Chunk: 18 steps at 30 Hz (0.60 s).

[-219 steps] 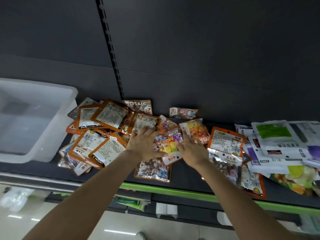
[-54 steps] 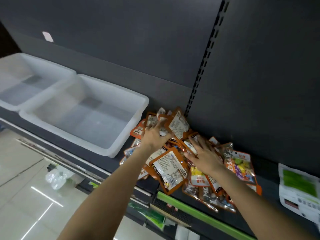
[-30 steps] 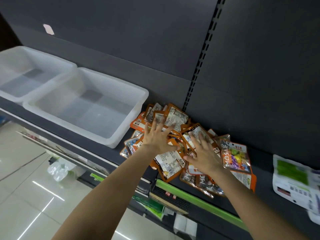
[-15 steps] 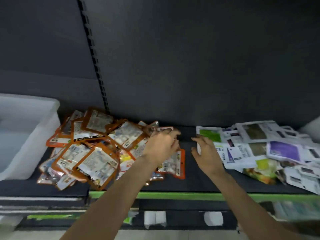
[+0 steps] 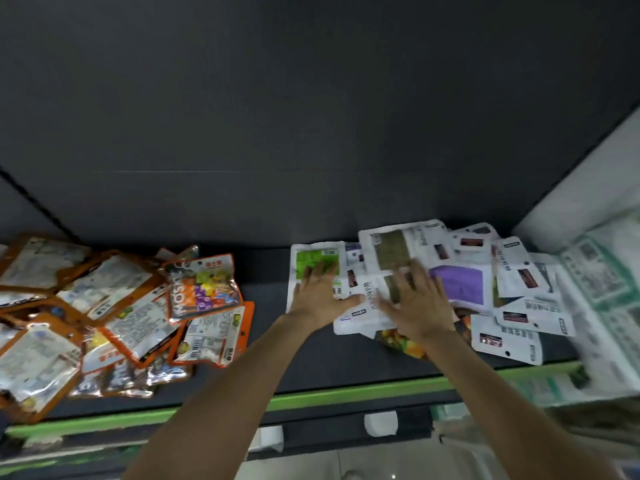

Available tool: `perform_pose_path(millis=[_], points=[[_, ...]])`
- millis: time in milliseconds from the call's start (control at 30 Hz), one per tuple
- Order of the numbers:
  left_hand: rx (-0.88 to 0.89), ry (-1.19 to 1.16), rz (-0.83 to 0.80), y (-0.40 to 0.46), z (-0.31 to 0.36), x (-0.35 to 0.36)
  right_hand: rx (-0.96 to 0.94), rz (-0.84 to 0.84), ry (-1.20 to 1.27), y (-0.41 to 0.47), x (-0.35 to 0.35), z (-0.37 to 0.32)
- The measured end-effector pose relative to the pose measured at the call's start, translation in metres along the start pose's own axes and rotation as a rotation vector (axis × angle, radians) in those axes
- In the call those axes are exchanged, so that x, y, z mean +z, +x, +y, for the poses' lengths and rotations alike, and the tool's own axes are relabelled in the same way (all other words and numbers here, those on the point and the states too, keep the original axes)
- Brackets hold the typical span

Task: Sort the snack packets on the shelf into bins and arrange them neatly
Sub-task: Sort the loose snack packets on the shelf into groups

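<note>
The orange-edged snack packets (image 5: 114, 317) lie heaped at the shelf's left. The left hand (image 5: 317, 296) and right hand (image 5: 417, 306) press flat, fingers spread, on the white packets (image 5: 512, 282). Half a second ago both hovered short of that pile.

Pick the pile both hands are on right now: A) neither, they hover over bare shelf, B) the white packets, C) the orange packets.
B: the left hand and right hand lie flat, fingers spread, on the white packets; the orange packets lie apart, to the left.
</note>
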State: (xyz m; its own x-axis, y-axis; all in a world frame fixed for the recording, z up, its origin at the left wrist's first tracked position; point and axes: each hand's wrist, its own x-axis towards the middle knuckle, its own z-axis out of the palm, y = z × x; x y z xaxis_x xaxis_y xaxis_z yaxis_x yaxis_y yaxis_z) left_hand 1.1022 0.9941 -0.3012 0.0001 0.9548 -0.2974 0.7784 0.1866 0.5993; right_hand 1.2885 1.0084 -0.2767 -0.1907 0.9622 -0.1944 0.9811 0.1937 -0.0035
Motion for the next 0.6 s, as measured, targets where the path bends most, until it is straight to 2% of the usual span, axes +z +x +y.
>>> perform_pose_path(millis=[100,200,267,300,400,533,600], points=[[0.024,-0.061,-0.011,0.0,0.016,0.01,-0.176,-0.011,0.102,-0.018,0.008,-0.003],[0.046,0.078,-0.053,-0.007,0.026,0.02,-0.219,0.063,0.313,-0.015,-0.006,0.019],[0.052,0.189,-0.06,-0.008,0.03,0.024,-0.18,0.18,0.167,-0.007,-0.012,0.044],[0.076,0.242,-0.07,-0.007,0.034,0.025,-0.131,0.176,0.099,-0.002,-0.014,0.056],[0.101,0.309,-0.128,0.001,0.041,0.025,-0.045,0.007,0.048,0.006,-0.014,0.069],[0.026,0.234,-0.037,0.01,0.01,0.014,-0.249,-0.081,0.146,0.017,-0.008,0.04],[0.054,0.14,0.054,0.007,-0.006,0.006,-0.273,-0.069,0.135,0.026,-0.004,0.033]])
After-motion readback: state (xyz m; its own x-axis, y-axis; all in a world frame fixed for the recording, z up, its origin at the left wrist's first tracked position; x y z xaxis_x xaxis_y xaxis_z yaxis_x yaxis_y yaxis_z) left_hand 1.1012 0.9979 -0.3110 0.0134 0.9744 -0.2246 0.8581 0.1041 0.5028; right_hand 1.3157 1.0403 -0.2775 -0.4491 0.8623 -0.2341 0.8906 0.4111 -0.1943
